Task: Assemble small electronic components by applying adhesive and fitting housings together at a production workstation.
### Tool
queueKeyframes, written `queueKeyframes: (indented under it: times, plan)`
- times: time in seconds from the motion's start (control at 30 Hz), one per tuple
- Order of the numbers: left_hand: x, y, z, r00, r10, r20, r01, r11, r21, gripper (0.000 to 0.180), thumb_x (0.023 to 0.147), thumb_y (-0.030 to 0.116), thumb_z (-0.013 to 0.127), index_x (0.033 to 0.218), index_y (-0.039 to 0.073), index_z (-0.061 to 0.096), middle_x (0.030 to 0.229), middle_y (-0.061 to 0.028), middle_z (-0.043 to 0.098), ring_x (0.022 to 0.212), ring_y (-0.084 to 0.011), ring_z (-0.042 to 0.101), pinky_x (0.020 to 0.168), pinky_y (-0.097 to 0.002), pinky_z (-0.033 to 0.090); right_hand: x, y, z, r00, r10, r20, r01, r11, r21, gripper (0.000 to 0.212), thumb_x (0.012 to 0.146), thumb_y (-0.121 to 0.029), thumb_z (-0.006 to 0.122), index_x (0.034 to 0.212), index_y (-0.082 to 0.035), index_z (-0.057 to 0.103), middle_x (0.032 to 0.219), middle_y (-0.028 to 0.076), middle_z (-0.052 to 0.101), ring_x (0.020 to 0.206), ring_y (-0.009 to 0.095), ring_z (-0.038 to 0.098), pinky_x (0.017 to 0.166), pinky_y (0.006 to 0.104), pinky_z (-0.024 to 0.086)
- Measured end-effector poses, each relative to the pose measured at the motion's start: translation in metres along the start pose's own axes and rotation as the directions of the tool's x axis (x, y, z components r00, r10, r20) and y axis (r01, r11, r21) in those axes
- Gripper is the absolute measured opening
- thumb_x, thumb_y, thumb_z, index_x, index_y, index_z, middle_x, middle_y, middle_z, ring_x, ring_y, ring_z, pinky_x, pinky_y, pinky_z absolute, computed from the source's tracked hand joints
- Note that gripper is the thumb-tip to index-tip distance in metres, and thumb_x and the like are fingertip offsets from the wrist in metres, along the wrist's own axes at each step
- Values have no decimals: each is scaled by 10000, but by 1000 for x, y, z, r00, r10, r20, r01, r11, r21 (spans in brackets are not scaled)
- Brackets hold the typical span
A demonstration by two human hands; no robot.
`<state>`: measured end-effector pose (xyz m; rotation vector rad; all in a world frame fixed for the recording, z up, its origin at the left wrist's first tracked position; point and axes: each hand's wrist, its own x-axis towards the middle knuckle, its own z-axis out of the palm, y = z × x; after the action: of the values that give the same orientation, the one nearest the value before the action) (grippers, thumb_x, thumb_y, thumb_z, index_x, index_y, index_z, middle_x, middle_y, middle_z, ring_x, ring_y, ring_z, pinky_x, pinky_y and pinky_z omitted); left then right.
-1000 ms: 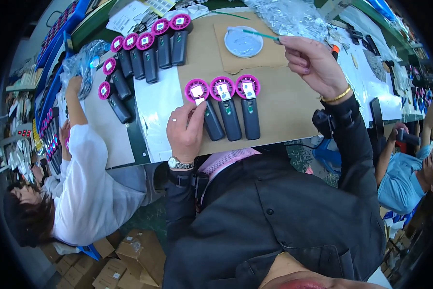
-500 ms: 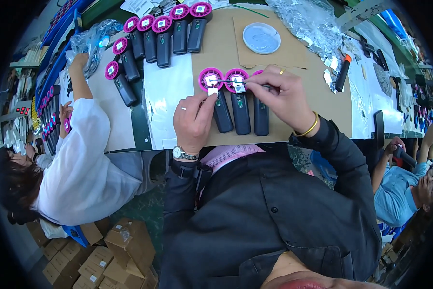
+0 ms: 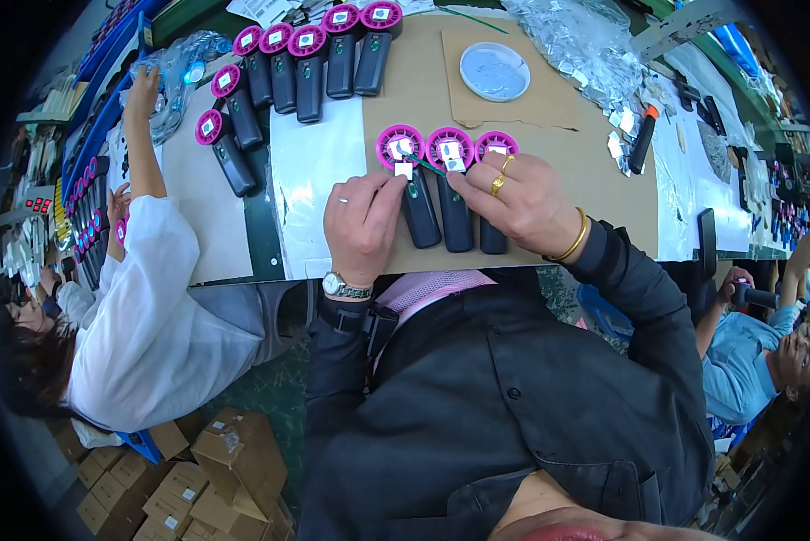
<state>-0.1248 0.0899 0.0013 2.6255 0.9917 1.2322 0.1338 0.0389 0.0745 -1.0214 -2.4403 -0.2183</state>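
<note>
Right hand [image 3: 526, 206] now over fan [image 3: 492, 238]

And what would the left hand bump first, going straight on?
The left hand would probably meet the pink fan head just past the white square at its fingertips; depth is hard to judge.

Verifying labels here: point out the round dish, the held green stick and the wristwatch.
Round dish [image 3: 494, 98], head view: lower rim.
Held green stick [image 3: 430, 166], head view: middle of shaft.
Wristwatch [image 3: 333, 284], head view: face.
</note>
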Motion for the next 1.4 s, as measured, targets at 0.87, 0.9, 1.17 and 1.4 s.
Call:
queueKeyframes:
  times: [0.87,0.9,1.17,1.4]
  plan:
    - [-2,-7,7,982,-14,-186,27,997,69,405,775,133,994,1007,88,666,980,-69,674,888,-265,662,804,-424,460,-19,0,0,956,242,-165,-189,940,284,275,845,-15,850,1118,-12,810,852,74,624,723,234,633,615,373,505]
    - [-2,-6,7,983,-14,-185,27,997,67,406,775,138,996,1005,87,666,980,-70,674,888,-268,661,803,-424,459,-20,1,0,922,341,-182,-258,893,369,244,866,-13,844,1108,-11,815,850,81,628,720,237,632,617,373,502]
    - [-5,4,0,984,-10,-177,13,1000,18,401,777,133,999,1011,79,678,962,-81,673,891,-290,655,806,-433,459,-44,61,-10,735,614,-287,-578,789,208,168,931,-25,816,1098,-29,830,865,111,661,717,262,636,655,370,508]
    - [-3,15,2,989,32,-142,-34,999,-10,303,832,79,949,1005,63,700,946,-94,678,884,-306,647,816,-440,457,-68,94,8,861,480,-169,-505,847,-163,139,952,-148,824,1036,-37,816,905,117,699,826,285,681,728,397,550]
